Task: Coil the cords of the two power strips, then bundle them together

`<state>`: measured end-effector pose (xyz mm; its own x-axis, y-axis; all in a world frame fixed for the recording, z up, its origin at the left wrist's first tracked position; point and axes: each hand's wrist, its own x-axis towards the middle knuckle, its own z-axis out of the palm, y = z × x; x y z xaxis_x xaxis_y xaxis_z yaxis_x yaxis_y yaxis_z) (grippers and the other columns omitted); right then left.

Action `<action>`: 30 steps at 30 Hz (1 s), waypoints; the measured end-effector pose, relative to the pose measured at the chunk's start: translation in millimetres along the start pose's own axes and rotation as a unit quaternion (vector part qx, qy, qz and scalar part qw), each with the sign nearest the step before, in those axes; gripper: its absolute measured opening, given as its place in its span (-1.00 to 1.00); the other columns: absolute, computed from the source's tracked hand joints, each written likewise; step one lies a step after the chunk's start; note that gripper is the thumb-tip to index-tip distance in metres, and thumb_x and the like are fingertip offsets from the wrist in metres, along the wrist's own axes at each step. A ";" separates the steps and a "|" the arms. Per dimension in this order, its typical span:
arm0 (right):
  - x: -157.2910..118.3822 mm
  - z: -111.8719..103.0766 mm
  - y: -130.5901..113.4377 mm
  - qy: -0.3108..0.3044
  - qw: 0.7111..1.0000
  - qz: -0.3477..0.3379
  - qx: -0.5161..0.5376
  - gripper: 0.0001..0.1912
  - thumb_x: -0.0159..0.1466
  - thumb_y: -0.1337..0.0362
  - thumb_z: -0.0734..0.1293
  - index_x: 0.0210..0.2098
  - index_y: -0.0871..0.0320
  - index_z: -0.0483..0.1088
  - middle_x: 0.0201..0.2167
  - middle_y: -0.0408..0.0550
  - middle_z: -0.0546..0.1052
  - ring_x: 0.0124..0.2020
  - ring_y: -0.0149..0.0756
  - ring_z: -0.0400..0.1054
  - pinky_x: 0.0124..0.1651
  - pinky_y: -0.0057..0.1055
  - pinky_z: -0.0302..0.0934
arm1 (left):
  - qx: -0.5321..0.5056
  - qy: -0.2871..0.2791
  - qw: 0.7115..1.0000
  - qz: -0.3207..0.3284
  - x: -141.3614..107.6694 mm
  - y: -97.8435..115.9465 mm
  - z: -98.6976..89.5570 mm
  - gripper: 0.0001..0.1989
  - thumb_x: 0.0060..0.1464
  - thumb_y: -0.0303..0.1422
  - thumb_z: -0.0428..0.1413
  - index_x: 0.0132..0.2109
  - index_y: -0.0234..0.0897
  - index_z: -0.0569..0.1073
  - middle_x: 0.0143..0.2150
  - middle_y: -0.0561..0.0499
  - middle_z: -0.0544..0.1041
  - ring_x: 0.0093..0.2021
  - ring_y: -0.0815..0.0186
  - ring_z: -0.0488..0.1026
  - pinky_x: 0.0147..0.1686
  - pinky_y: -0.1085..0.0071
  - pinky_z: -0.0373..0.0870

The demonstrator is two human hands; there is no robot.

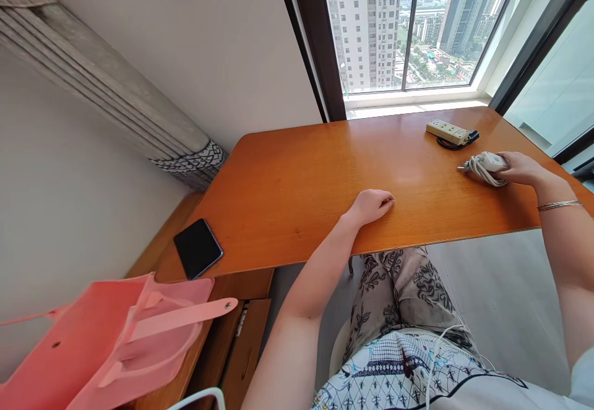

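Note:
At the right of the table my right hand [520, 167] is closed around a white power strip [492, 161]. Its pale cord [481, 169] is coiled about the strip, and the plug points left. My left hand [372, 205] rests on the tabletop near the front edge, fingers curled in a loose fist with nothing visible in them. Behind the white strip, apart from my hand, lies a beige power strip [448, 132] with a black cord and plug [459, 143] against it.
The orange-brown wooden table [297, 187] reaches to the window [413, 39]. A black tablet [198, 248] lies at its left end. A pink bag [111, 336] sits open at lower left, above wooden drawers [245, 342]. A tied curtain [116, 82] hangs at left.

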<state>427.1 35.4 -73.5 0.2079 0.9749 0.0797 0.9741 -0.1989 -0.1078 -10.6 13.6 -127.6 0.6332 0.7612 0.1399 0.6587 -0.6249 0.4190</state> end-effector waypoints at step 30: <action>-60.3 44.5 -217.1 -0.318 0.667 0.049 0.672 -0.48 0.37 -0.17 0.25 -0.21 0.20 0.49 -0.39 0.10 0.65 -0.48 -0.24 0.51 -0.38 -0.33 0.44 | -0.242 0.138 0.957 -0.085 6.7 -15.6 12.0 -0.18 0.15 -0.15 0.24 0.42 -0.22 0.05 0.14 -0.18 0.55 -0.18 0.25 0.59 -0.10 0.28 0.51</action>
<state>199.0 24.3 -99.0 -0.2310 0.8944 -0.3829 -0.0895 -0.4114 -0.9070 -11.8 26.4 -144.0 0.3579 0.9035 0.2359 0.4353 -0.3849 0.8138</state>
